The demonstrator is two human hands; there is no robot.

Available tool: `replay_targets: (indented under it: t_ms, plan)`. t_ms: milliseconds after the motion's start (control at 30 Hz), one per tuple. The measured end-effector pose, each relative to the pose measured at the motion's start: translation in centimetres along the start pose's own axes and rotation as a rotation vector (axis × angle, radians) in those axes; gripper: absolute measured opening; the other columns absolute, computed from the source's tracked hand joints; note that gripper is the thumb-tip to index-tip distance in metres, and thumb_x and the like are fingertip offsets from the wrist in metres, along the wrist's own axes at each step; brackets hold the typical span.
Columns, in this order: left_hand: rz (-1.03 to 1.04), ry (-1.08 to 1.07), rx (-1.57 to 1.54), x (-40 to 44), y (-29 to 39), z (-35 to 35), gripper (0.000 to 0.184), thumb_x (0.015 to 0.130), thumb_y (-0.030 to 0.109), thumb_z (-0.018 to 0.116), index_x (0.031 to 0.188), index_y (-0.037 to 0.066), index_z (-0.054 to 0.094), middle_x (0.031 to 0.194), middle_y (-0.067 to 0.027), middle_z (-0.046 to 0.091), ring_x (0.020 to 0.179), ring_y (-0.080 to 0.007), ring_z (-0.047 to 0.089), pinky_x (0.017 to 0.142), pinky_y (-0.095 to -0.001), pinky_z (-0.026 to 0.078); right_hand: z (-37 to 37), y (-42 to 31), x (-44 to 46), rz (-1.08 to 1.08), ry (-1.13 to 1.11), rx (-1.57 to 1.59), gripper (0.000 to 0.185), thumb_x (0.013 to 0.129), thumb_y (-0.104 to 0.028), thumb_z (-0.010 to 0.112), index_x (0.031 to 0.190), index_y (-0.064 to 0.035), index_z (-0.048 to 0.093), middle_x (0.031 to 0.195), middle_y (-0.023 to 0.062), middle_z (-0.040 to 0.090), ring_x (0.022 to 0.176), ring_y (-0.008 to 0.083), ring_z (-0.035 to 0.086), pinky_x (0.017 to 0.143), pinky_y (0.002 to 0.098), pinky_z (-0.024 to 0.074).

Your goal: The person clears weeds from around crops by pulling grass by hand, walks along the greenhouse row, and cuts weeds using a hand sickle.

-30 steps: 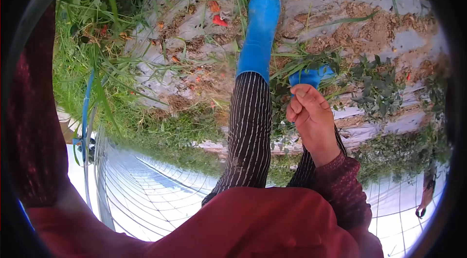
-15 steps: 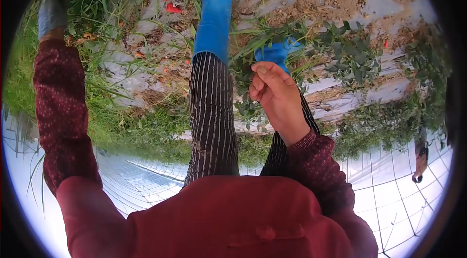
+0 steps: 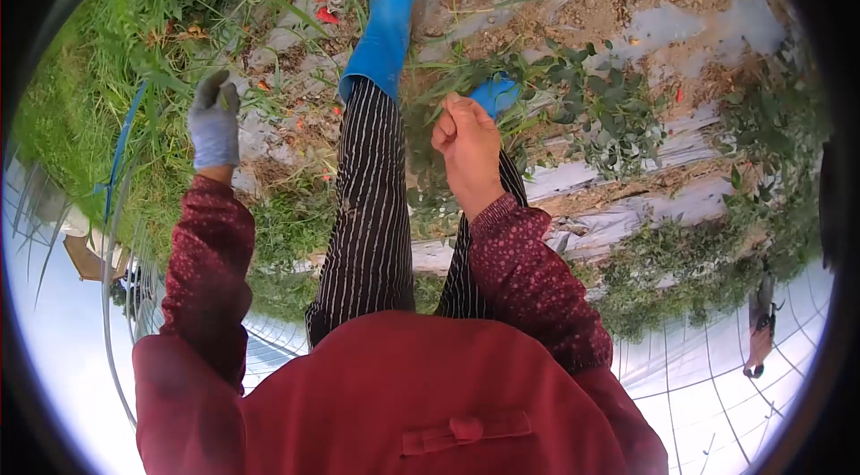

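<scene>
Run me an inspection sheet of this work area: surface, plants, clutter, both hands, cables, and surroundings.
Surface: pale sheeting, partly covered by brown soil.
Plants: leafy plants at right; tall grass at left.
Clutter: small red scraps beyond the left hand.
Hands: left gloved, grip unclear; right hand bare, fingers drawn together, nothing clearly held.
Cables: blue line at left; cord or pipe, can't tell.
Surroundings: pale gridded covering along the lower edges; blue boots on the wearer's feet.
</scene>
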State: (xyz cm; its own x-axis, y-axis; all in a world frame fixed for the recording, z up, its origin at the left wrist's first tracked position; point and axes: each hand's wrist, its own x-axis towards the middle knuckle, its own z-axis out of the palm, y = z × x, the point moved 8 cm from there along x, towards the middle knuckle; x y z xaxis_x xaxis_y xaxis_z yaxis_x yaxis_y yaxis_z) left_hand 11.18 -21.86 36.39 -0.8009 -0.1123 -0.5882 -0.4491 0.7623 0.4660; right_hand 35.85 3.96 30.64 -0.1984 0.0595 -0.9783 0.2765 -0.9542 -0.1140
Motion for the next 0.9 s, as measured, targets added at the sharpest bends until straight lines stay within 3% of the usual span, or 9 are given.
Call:
replay_targets:
  t_ms: [67, 167, 200, 267, 367, 467, 733, 800, 900]
  plan:
    - [-0.159, -0.073, 0.182, -6.4, -3.1, 0.2, 0.025, 0.084, 0.004, 0.055, 0.108, -0.001, 0.055, 0.103, -0.0098, 0.061, 0.088, -0.0128, 0.056, 0.079, -0.0224, 0.046, -1.2, 0.1, -0.2, -0.022, -0.008, -0.111, 0.014, 0.086, -0.016, 0.053, 0.088, -0.0034, 0.050, 0.060, -0.0012, 0.044, 0.051, 0.0098, 0.043, 0.048, 0.0239, 0.0344]
    - [-0.142, -0.050, 0.415, -14.9, -12.5, -1.0, 0.020, 0.078, 0.015, 0.058, 0.096, 0.008, 0.064, 0.085, -0.0109, 0.066, 0.073, -0.0164, 0.063, 0.067, -0.0267, 0.048, -2.9, 0.0, -0.5, -0.005, 0.012, -0.195, 0.012, 0.087, -0.018, 0.056, 0.081, -0.0088, 0.050, 0.061, -0.0026, 0.043, 0.053, 0.0096, 0.042, 0.049, 0.0238, 0.0365]
    - [-0.284, -0.104, 0.370, -18.0, -16.8, -0.7, 0.021, 0.078, 0.017, 0.059, 0.096, 0.009, 0.064, 0.087, -0.0131, 0.066, 0.077, -0.0195, 0.064, 0.069, -0.0282, 0.049, -3.6, -0.1, -0.5, -0.008, 0.032, -0.236, 0.012, 0.087, -0.017, 0.056, 0.082, -0.0087, 0.050, 0.061, -0.0025, 0.043, 0.052, 0.0093, 0.042, 0.049, 0.0236, 0.0364]
    - [-0.464, -0.255, 0.620, -22.8, -15.9, 0.7, 0.026, 0.077, 0.019, 0.059, 0.102, 0.012, 0.062, 0.092, -0.0134, 0.065, 0.086, -0.0237, 0.063, 0.079, -0.0323, 0.048, -4.4, 0.0, -0.6, -0.011, 0.044, -0.293, 0.010, 0.087, -0.016, 0.054, 0.082, -0.0082, 0.050, 0.061, -0.0025, 0.044, 0.053, 0.0085, 0.042, 0.048, 0.0231, 0.0362]
    - [-0.622, -0.478, 0.579, -25.3, -15.3, 4.3, 0.029, 0.080, 0.016, 0.059, 0.109, 0.015, 0.060, 0.108, -0.0112, 0.061, 0.093, -0.0238, 0.061, 0.086, -0.0297, 0.046, -5.2, 0.9, -1.6, 0.001, 0.072, -0.284, 0.012, 0.087, -0.016, 0.053, 0.080, -0.0084, 0.048, 0.061, -0.0029, 0.043, 0.053, 0.0084, 0.042, 0.049, 0.0232, 0.0362]
    - [-0.389, -0.448, 0.484, -24.4, -15.4, 6.2, 0.027, 0.083, 0.013, 0.054, 0.109, 0.015, 0.059, 0.094, -0.0126, 0.064, 0.083, -0.0231, 0.062, 0.080, -0.0309, 0.049, -6.8, 3.0, -2.1, 0.023, 0.067, -0.270, 0.011, 0.085, -0.017, 0.057, 0.082, -0.0082, 0.049, 0.060, -0.0024, 0.045, 0.051, 0.0086, 0.042, 0.047, 0.0224, 0.0351]
    - [-0.470, -0.689, 0.478, -28.1, -29.9, 6.9, 0.025, 0.082, 0.022, 0.051, 0.102, 0.013, 0.062, 0.098, -0.0178, 0.062, 0.092, -0.0328, 0.059, 0.080, -0.0381, 0.047, -8.0, 3.6, -1.1, 0.019, -0.037, -0.107, 0.012, 0.086, -0.016, 0.056, 0.079, -0.0093, 0.049, 0.061, -0.0029, 0.043, 0.055, 0.0088, 0.043, 0.049, 0.0238, 0.0372]
    - [-0.479, -0.673, 0.550, -26.6, -34.1, 6.9, 0.025, 0.081, 0.023, 0.051, 0.100, 0.013, 0.063, 0.094, -0.0179, 0.063, 0.090, -0.0332, 0.060, 0.078, -0.0393, 0.047, -10.3, 1.7, -0.1, -0.103, 0.060, -0.354, 0.012, 0.087, -0.017, 0.055, 0.080, -0.0092, 0.051, 0.064, -0.0018, 0.049, 0.056, 0.0089, 0.047, 0.051, 0.0230, 0.0389]
    - [-0.359, -0.564, 0.521, -23.2, -30.7, 6.1, 0.022, 0.080, 0.023, 0.053, 0.095, 0.012, 0.064, 0.086, -0.0174, 0.063, 0.082, -0.0329, 0.061, 0.073, -0.0384, 0.048, -17.1, 1.4, 3.4, -0.114, 0.266, -0.700, 0.013, 0.085, -0.020, 0.054, 0.083, -0.0078, 0.057, 0.063, 0.0011, 0.054, 0.059, 0.0116, 0.052, 0.057, 0.0248, 0.0434]
